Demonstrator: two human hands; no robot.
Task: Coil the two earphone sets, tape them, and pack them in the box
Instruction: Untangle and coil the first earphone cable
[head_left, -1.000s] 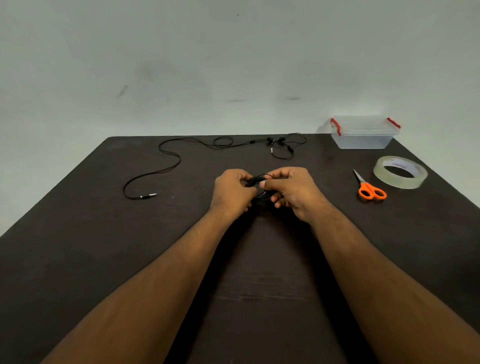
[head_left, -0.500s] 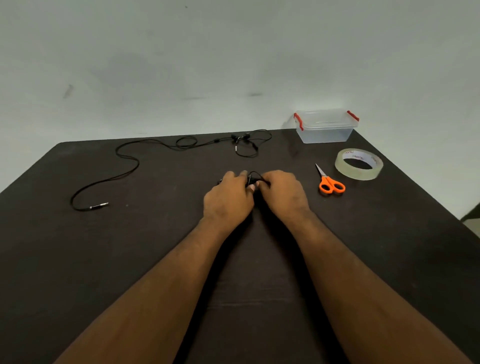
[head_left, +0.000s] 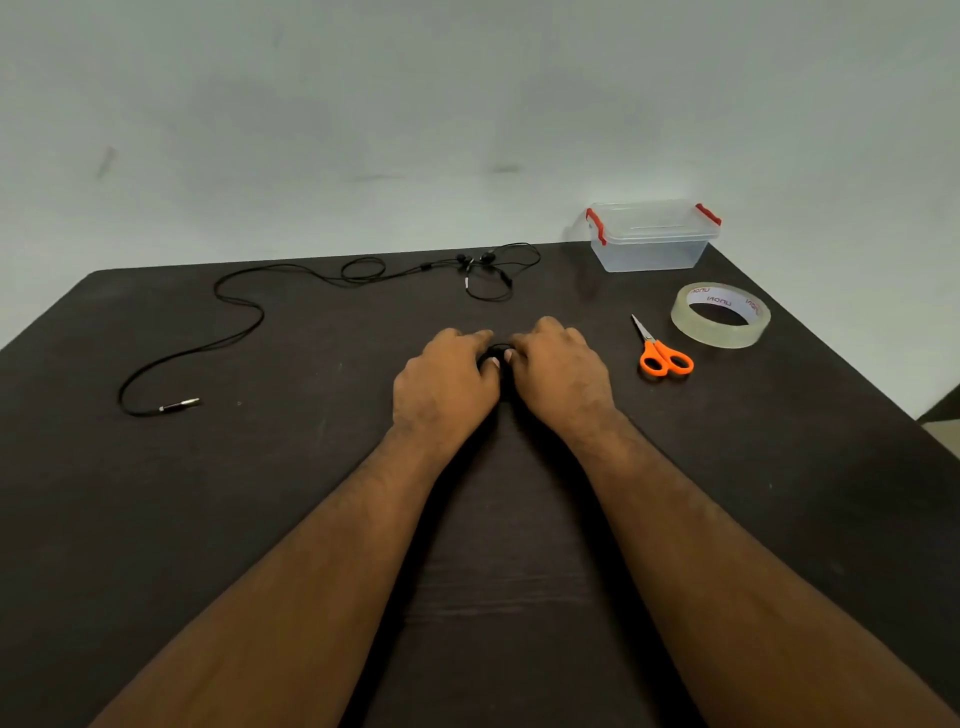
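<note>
A coiled black earphone set (head_left: 497, 353) lies on the dark table (head_left: 260, 493) at the centre, mostly hidden between my hands. My left hand (head_left: 447, 384) and my right hand (head_left: 561, 374) both hold it down on the tabletop with curled fingers and thumbs. The second black earphone set (head_left: 249, 312) lies uncoiled across the far left of the table, its plug at the near left and its earbuds near the far middle. A clear plastic box (head_left: 652, 239) with red clips, lid on, stands at the far right. A roll of clear tape (head_left: 719, 314) lies in front of it.
Orange-handled scissors (head_left: 662, 353) lie just right of my right hand, between it and the tape roll. The table's right edge runs diagonally past the tape. A pale wall stands behind the table.
Both hands have lowered the coiled earphones from just above the table onto its surface. The camera view has shifted, and the other objects have stayed put.
</note>
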